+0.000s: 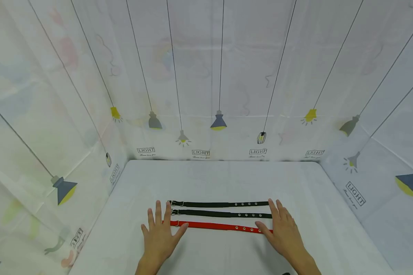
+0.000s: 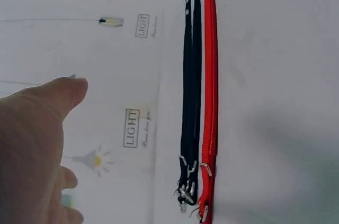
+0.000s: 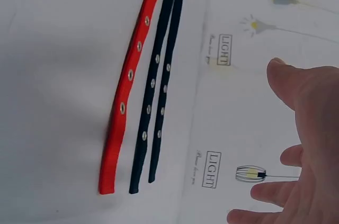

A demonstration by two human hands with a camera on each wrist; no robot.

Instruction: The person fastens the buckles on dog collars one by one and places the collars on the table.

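Two bare hands come nearest to us, above a white table (image 1: 220,177). Left hand (image 1: 158,237) and right hand (image 1: 286,235) are both spread wide, holding nothing. Between them, three straps lie side by side: a red strap (image 1: 210,226) closest to us, then a middle black strap (image 1: 206,214), then a far black strap (image 1: 206,204), with metal buckles (image 1: 173,212) toward the left and eyelets (image 1: 244,228) toward the right.

We judge that a careless brush of the fingers could knock a strap askew, since all three lie loose. The black straps' buckles sit close together, so they might catch if one strap were pulled alone.

From the head view we lose most of the red strap's buckle (image 2: 204,214) behind the left fingers; the left wrist view shows it, partly cut off by the frame. Right wrist view gives us all three strap tips, apart from the fingers; the head view hides the red one.
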